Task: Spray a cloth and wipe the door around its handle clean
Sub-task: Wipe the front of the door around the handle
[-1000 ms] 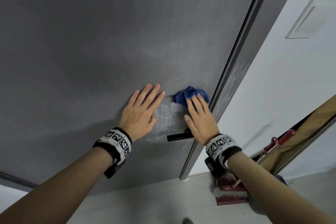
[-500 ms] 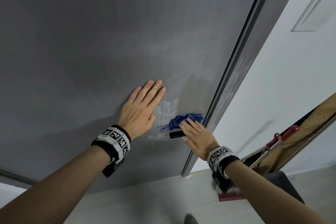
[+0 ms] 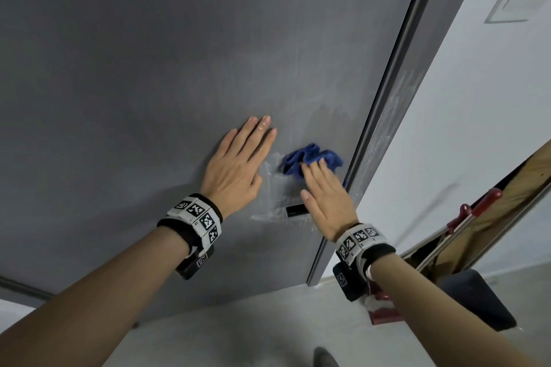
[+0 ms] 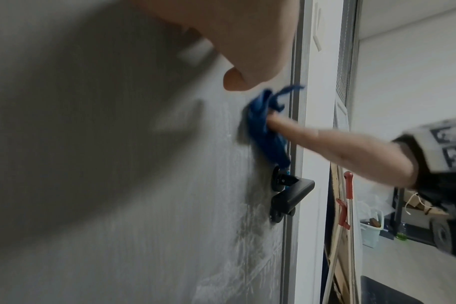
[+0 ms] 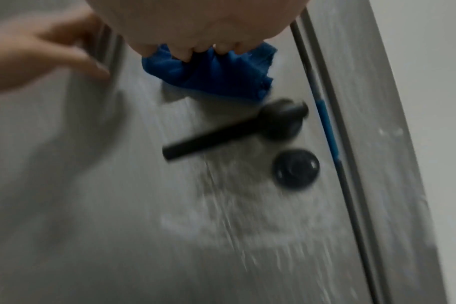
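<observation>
A crumpled blue cloth (image 3: pixel 310 161) (image 4: pixel 263 131) (image 5: pixel 211 74) lies against the grey door (image 3: pixel 179 68) just above the black lever handle (image 3: pixel 296 211) (image 4: pixel 291 197) (image 5: pixel 221 135). My right hand (image 3: pixel 325 197) presses the cloth to the door with straight fingers (image 4: pixel 294 131), and hides most of the handle in the head view. Flat on the door to the left of the cloth rests my left hand (image 3: pixel 238 167), fingers straight. Wet streaks (image 3: pixel 268 205) show around and below the handle.
A black round lock plate (image 5: pixel 295 169) sits under the handle. The door's edge (image 3: pixel 375 140) and frame run just right of the cloth. Red-handled poles (image 3: pixel 474 211) and a wooden board (image 3: pixel 518 202) lean on the white wall at right. A dark mat (image 3: pixel 477 298) lies on the floor.
My right hand slid the cloth down to the handle, then back up above it. The left hand stayed flat on the door.
</observation>
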Available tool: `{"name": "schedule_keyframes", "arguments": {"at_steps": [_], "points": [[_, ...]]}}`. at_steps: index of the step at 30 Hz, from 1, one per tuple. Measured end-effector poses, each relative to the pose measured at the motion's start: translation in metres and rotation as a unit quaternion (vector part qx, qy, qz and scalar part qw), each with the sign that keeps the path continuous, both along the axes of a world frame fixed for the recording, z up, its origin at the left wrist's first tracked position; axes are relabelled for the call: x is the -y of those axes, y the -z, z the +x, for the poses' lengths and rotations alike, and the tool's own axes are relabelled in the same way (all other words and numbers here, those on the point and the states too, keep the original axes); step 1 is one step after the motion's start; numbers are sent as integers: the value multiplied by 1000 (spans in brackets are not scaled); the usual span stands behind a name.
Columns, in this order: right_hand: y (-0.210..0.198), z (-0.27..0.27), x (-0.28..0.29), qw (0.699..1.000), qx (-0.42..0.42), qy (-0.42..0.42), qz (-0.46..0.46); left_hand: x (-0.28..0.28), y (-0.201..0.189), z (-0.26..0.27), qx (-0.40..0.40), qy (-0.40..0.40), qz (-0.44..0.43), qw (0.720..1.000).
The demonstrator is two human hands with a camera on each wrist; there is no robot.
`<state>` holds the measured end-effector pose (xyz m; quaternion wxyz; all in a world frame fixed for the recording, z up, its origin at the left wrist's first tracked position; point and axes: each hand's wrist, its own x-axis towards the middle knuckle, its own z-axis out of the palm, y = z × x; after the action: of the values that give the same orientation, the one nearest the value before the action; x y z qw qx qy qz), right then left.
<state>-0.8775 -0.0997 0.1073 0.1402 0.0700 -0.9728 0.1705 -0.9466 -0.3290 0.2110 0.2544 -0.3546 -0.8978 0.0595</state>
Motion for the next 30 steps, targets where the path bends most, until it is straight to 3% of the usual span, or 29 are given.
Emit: {"name": "schedule_keyframes", "arguments": {"at_steps": [3, 6, 13, 15, 19, 22, 30], "points": [[39, 9, 10, 995, 49, -37, 83, 11, 2, 1, -1, -5, 4, 1000], [46, 8, 11, 996, 48, -36, 73, 26, 4, 2, -5, -29, 21, 999], [-36, -26, 36, 991, -101, -75, 47, 34, 7, -3, -16, -47, 23, 999], [-28, -28, 32, 990, -86, -81, 72, 32, 10, -3, -17, -50, 26, 998], [29, -15, 4, 979, 25, -118, 166, 34, 13, -6, -18, -46, 23, 999], [42, -8, -6, 968, 44, -138, 204, 35, 14, -7, -16, -43, 17, 999], [-41, -27, 39, 980, -79, -115, 140, 31, 17, -7, -16, -50, 31, 998]]}}
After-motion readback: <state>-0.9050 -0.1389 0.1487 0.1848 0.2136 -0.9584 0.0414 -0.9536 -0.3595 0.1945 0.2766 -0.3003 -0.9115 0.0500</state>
